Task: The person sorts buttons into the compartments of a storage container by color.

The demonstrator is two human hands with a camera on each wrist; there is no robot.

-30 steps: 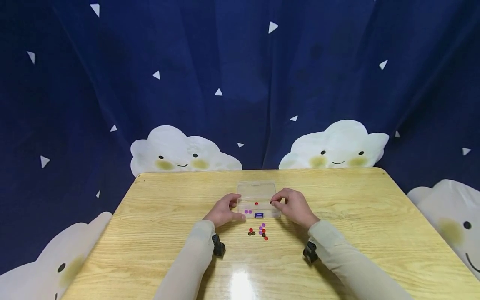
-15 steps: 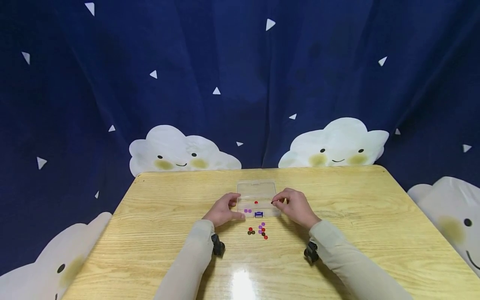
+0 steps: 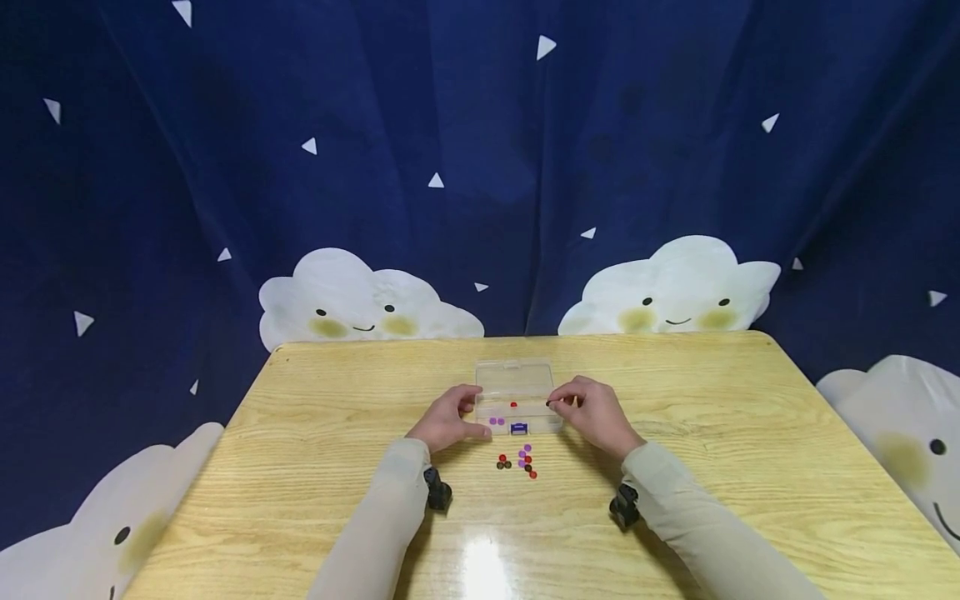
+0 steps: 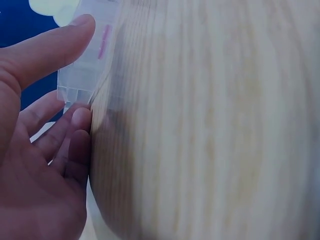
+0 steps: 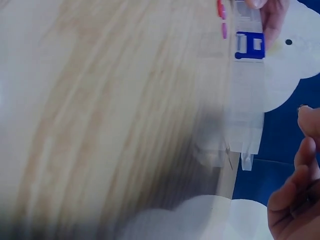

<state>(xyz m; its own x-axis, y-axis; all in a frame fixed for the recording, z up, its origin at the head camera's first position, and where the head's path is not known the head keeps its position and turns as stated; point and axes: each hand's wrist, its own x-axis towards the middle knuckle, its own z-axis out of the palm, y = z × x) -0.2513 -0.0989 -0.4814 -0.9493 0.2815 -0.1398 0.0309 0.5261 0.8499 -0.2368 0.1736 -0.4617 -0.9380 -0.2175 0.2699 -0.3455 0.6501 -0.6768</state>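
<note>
"Since you counted, what was on the bench (image 3: 337, 400)?"

"Three red discs (image 3: 528, 459), three purple ones (image 3: 527, 448), three dark ones (image 3: 507, 465), loose in front of the open clear box (image 3: 538, 426), which had two purple discs (image 3: 492, 422) and one red disc (image 3: 513, 404) inside."

"Hands?"

"Left hand (image 3: 446, 421) held the box's left end, fingers wide; right hand (image 3: 596, 417) had its fingers pinched on another dark disc (image 3: 549, 403) by the right end."

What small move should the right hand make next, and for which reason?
Probably lower the dark disc and let it go inside the clear plastic box: the right hand pinches it at the box's right end, and the lid is open.
</note>
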